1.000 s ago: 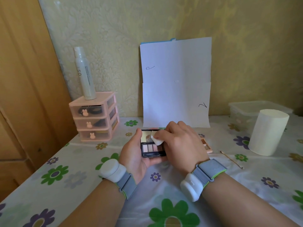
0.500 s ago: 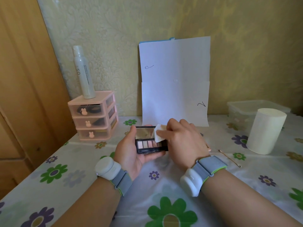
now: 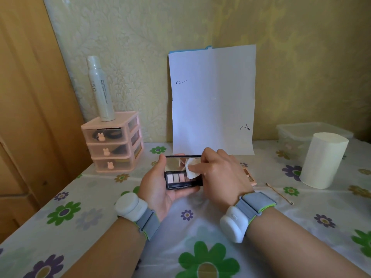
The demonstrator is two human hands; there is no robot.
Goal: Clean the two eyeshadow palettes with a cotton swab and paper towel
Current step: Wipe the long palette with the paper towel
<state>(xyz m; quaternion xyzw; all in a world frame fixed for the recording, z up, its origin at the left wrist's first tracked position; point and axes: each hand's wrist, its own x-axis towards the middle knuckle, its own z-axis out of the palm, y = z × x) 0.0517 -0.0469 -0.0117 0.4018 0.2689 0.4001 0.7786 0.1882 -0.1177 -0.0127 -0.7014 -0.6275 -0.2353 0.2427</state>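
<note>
My left grip [image 3: 158, 187] cups the black palette [image 3: 183, 180] while my right grip [image 3: 216, 173] pinches the paper towel [image 3: 191, 169] at its right end, so the shade row runs leftward, I think.

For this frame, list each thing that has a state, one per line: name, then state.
Black eyeshadow palette: open, held off the table.
Left hand: holding the black palette.
Right hand: pinching the paper towel piece at the palette's hinge.
Second palette: lying on the table, mostly hidden by the right hand.
Cotton swab: lying unused on the table.
Paper towel roll: standing upright.
Drawer organiser: drawers shut.
Spray bottle: upright on the organiser.
</note>
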